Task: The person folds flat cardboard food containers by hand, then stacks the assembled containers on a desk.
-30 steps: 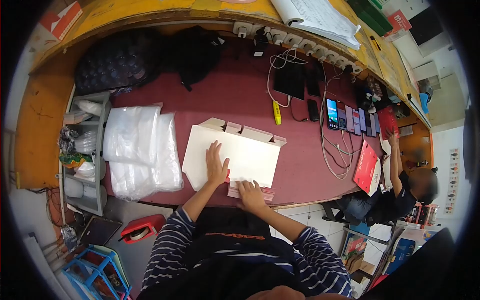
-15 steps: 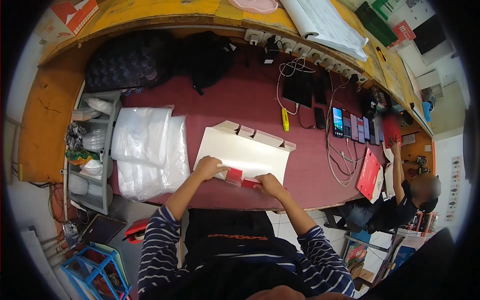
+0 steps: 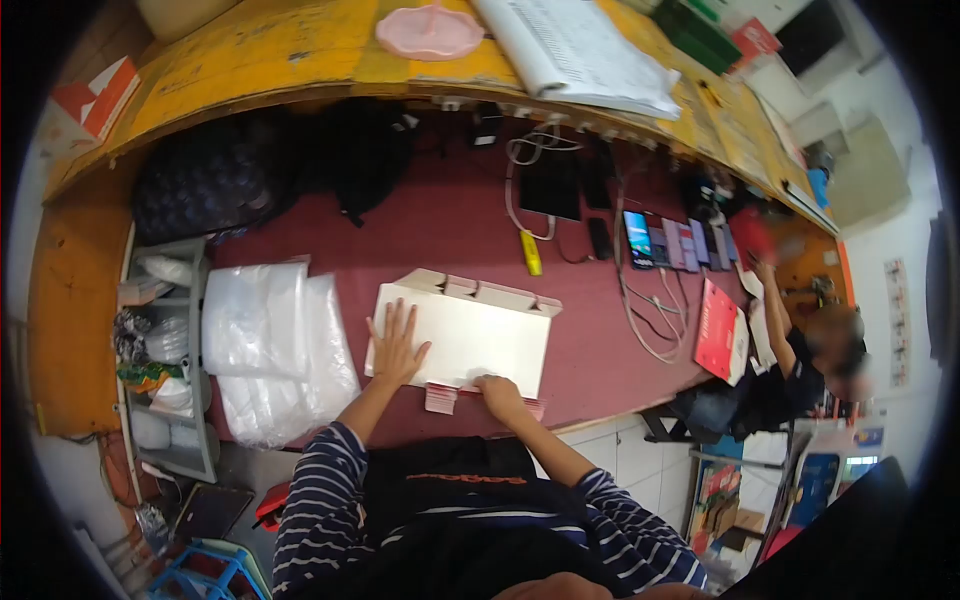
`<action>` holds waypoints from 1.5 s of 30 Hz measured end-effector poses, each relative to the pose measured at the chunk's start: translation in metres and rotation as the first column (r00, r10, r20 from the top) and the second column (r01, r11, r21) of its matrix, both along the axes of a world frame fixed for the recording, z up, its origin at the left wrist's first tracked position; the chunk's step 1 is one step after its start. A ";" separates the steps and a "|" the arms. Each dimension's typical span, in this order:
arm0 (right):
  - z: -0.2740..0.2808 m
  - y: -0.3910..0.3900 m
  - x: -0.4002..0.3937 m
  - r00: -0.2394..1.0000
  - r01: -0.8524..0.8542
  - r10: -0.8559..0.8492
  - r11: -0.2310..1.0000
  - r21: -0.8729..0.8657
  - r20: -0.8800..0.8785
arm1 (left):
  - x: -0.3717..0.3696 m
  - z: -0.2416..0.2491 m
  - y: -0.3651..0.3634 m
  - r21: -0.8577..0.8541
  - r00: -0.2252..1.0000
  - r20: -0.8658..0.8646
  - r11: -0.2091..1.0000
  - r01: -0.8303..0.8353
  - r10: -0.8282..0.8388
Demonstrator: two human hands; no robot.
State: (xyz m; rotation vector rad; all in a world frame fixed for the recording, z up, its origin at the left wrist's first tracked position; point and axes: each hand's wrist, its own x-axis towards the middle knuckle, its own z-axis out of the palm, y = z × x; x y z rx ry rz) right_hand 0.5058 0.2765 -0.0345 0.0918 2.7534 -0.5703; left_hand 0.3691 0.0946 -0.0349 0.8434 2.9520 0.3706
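A flat cardboard box blank (image 3: pixel 470 335), pale inside with red on its near flaps, lies on the dark red table in front of me. Small cut flaps stand along its far edge. My left hand (image 3: pixel 398 345) is open on its left part, palm down with the fingers spread. At the near edge my right hand (image 3: pixel 502 396) has its fingers curled and pressed together on the card, beside a red flap (image 3: pixel 440 398). Part of that edge is hidden under the right hand.
Clear plastic bags (image 3: pixel 255 325) lie to the left, beside a grey drawer rack (image 3: pixel 200 400). A yellow highlighter (image 3: pixel 530 254), white cables and several phones (image 3: pixel 638 238) are farther right. A red folded box (image 3: pixel 718 330) lies near a seated co-worker (image 3: pixel 770 385).
My left hand has left the near flap and now lies flat on the blank. My right hand still works at the near edge. The view has shifted, and the near flaps point more toward me.
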 end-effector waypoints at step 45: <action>0.283 0.047 -0.014 0.830 -0.252 0.472 0.793 0.554 -0.298 | -0.005 0.289 -0.018 -0.107 0.615 -0.429 0.713 0.693 -0.662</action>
